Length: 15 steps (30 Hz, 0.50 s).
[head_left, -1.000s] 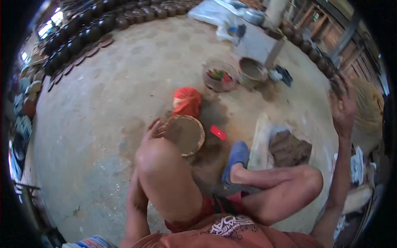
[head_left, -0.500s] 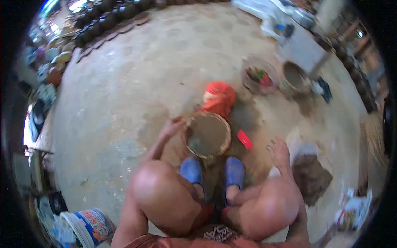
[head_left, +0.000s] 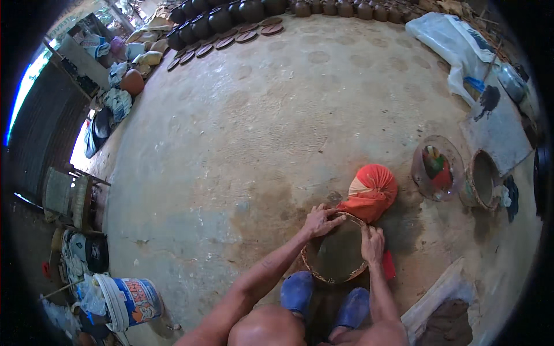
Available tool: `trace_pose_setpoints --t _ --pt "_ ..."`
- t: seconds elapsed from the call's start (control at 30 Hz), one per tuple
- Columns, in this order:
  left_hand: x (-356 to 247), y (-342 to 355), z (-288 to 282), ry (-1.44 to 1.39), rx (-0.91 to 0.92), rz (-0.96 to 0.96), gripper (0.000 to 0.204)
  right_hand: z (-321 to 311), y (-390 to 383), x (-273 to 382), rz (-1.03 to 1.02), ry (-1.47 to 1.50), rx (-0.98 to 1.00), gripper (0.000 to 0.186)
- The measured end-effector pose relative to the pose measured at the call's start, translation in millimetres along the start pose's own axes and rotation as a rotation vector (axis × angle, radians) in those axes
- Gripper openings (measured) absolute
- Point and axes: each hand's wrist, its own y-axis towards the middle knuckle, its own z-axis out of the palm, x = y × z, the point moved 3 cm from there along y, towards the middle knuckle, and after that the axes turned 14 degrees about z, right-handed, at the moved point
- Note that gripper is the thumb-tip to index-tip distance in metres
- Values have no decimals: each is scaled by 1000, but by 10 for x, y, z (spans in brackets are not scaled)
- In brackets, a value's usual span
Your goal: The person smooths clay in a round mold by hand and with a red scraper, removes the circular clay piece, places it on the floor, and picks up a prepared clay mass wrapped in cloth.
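In front of my feet stands a round, basket-rimmed vessel (head_left: 333, 281) with a smooth grey-brown inside. My left hand (head_left: 322, 221) lies on its far left rim, fingers bent over the edge. On the right rim, my right hand (head_left: 373, 243) grips with the fingertips at the edge. Touching the far side of the vessel is a tied orange cloth bundle (head_left: 378, 190) with a pale patch. A flat red piece (head_left: 389, 266) lies by my right wrist, partly hidden by the forearm.
To the right are a clear basin (head_left: 423, 183) with colourful things inside and another round vessel (head_left: 472, 184). Dark clay (head_left: 447, 326) lies on a pale sheet at lower right. A white bucket (head_left: 118, 314) stands lower left. Dark pots (head_left: 221, 20) line the back.
Both hands have come from apart on either side onto the vessel's rim. The view has shifted, so the vessel and the bundle now appear lower and further right.
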Motion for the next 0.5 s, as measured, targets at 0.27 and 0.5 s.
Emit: trace_pose_setpoints --t 0.27,0.5 --pt "-67 -179 -120 -32 -56 148 61 104 -218 -8 22 235 -46 55" --pt "-466 39 -162 -573 48 74 37 -453 -340 236 57 650 -45 41"
